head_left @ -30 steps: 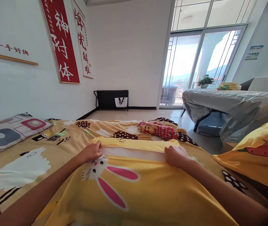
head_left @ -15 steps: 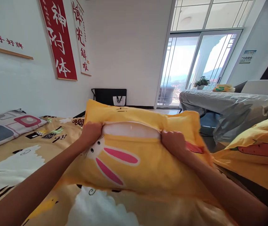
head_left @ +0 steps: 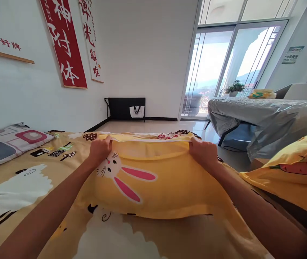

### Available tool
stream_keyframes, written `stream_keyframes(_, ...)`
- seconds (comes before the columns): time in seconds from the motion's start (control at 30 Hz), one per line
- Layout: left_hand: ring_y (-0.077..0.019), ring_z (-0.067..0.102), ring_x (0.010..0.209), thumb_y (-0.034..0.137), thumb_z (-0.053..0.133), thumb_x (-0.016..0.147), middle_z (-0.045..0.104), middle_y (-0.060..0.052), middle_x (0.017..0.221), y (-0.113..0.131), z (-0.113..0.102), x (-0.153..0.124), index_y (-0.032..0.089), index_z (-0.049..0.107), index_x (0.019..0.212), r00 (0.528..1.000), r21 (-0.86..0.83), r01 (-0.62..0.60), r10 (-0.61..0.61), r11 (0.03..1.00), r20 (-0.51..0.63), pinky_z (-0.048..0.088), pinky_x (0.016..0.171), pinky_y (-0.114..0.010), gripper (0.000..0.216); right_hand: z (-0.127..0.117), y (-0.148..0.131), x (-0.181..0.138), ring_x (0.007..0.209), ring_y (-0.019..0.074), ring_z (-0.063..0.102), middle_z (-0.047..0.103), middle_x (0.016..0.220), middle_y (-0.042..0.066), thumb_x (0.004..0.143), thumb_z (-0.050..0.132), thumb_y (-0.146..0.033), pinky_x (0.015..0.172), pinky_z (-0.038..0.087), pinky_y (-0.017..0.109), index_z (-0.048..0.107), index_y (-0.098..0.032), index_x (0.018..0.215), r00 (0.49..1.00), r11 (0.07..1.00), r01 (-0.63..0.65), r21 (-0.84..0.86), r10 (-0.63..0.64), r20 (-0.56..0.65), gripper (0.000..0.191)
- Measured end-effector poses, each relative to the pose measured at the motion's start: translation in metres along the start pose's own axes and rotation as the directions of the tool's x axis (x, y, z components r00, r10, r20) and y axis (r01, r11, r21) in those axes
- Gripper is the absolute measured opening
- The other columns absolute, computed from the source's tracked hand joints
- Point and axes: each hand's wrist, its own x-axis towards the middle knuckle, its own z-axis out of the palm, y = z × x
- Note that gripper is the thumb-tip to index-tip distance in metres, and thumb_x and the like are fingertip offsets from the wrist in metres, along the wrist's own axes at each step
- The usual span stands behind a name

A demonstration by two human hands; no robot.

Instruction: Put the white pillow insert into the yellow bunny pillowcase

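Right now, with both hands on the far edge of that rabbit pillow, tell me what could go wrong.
The left hand and right hand pinch only the far edge of the rabbit pillow, so the fabric may slip free. The red checked cloth lies just behind that edge; a push forward could shove it off the bed.

a home, by the look of it a bedroom or a lived-in room. a bed (head_left: 21, 190) fills the lower half of the frame, spread with a cartoon sheep sheet, and a patterned pillow (head_left: 4, 144) lies at the left edge. red calligraphy scrolls (head_left: 64, 43) hang on the white wall at upper left. at upper right, sliding glass doors (head_left: 218, 68) open to a balcony with a potted plant (head_left: 234, 88). at right stands furniture under a grey cover (head_left: 266, 115).
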Motion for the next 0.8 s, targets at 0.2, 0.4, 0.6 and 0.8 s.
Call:
stream_keyframes(0.2, -0.0230, 0.053, 0.060, 0.026, 0.040, 0.087, 0.054, -0.008, 0.055, 0.007, 0.047, -0.042, 0.018, 0.061, 0.071, 0.978, -0.068, 0.040, -0.052, 0.997, -0.201, 0.028, 0.056, -0.029, 0.028, 0.054, -0.007, -0.056, 0.049, 0.0143, 0.048, 0.057, 0.051, 0.005, 0.081, 0.047, -0.018, 0.054, 0.019, 0.027, 0.057, -0.016, 0.062, 0.991, 0.994, 0.096, 0.045, -0.092, -0.098, 0.021)
stream_keyframes(0.4, -0.0209, 0.049, 0.049, 0.018, 0.040, 0.084, 0.054, -0.006, 0.047, 0.016, 0.096, -0.105, 0.018, 0.060, 0.065, 0.991, -0.125, -0.131, 0.126, 0.983, -0.051, 0.032, 0.055, -0.029, 0.027, 0.089, -0.020, -0.112, 0.044, 0.0121, 0.046, 0.057, 0.048, 0.001, 0.079, 0.046, -0.011, 0.058, 0.025, 0.027, 0.053, -0.018, 0.058, 0.964, 0.964, 0.250, 0.088, -0.239, -0.118, 0.023)
stream_keyframes(0.6, -0.0187, 0.049, 0.053, 0.016, 0.044, 0.080, 0.051, -0.002, 0.047, -0.022, 0.052, -0.103, 0.020, 0.060, 0.064, 0.920, -0.139, -0.134, 0.071, 0.981, -0.387, 0.040, 0.063, -0.029, 0.023, 0.034, 0.006, -0.106, 0.049, 0.0126, 0.045, 0.054, 0.048, 0.001, 0.079, 0.045, -0.010, 0.063, 0.029, 0.027, 0.047, -0.020, 0.053, 0.933, 0.968, 0.238, 0.076, -0.206, -0.294, 0.028)
stream_keyframes(0.8, -0.0173, 0.047, 0.046, 0.011, 0.039, 0.082, 0.050, -0.001, 0.042, -0.012, 0.061, -0.153, 0.020, 0.061, 0.062, 0.927, -0.190, -0.302, 0.241, 0.934, -0.288, 0.044, 0.058, -0.029, 0.031, 0.035, -0.014, -0.158, 0.048, 0.0136, 0.047, 0.052, 0.046, -0.002, 0.079, 0.046, -0.005, 0.061, 0.029, 0.027, 0.052, -0.020, 0.056, 0.912, 0.924, 0.375, 0.069, -0.354, -0.206, 0.028)
